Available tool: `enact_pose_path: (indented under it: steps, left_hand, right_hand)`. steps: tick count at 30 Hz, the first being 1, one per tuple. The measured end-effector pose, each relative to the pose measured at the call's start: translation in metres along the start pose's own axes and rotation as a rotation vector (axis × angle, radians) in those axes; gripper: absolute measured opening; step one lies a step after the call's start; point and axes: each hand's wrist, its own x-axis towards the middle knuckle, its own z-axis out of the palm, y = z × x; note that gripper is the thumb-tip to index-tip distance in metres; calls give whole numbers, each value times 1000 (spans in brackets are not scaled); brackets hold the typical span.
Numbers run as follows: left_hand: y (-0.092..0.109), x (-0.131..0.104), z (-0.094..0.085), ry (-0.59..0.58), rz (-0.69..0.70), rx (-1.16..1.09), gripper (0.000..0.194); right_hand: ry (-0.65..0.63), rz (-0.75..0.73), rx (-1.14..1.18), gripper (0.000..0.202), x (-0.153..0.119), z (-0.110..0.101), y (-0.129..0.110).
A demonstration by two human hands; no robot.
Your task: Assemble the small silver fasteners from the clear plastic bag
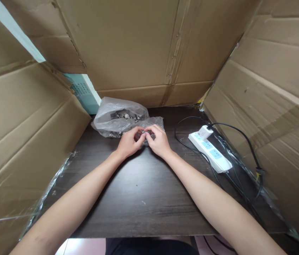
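Silver-toned small metal piece (144,132) between the fingertips; exact shape too small to read. Left hand (128,144): thumb and forefinger nearly closed in a pinch on it. Right hand (160,142): same grip from the opposite side, gap equally narrow. Other fingers curled; whether they bear on anything, cannot tell.

Handling, judged: light tip-to-tip pressure, one hand steadying while the other turns; hands low, so a slipped part drops close by. Forearms clear of the table's near edge would steady fine work.

Just beyond the hands, small clear bag (156,122), partly hidden by them. Adjoining it, larger clear bag (107,110) holding metal parts (126,116), by the far edge of the dark table (138,198), towards its far left corner. White power strip (220,163) near the right edge, plug (205,132) seated; black cable (247,138) looping beside.
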Motion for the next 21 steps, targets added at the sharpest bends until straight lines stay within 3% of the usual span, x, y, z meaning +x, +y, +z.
enact_pose_path:
  steps: [6, 11, 21]
  left_hand:
    - [-2, 1, 0, 50, -16, -59, 22]
    - [-2, 1, 1, 91, -20, -64, 17]
    - [-2, 1, 1, 86, -7, -36, 17]
  right_hand:
    - [10, -1, -73, 15, 1, -1, 0]
    - [41, 101, -335, 22, -1, -2, -1]
    - [-112, 123, -590, 14, -5, 0, -3]
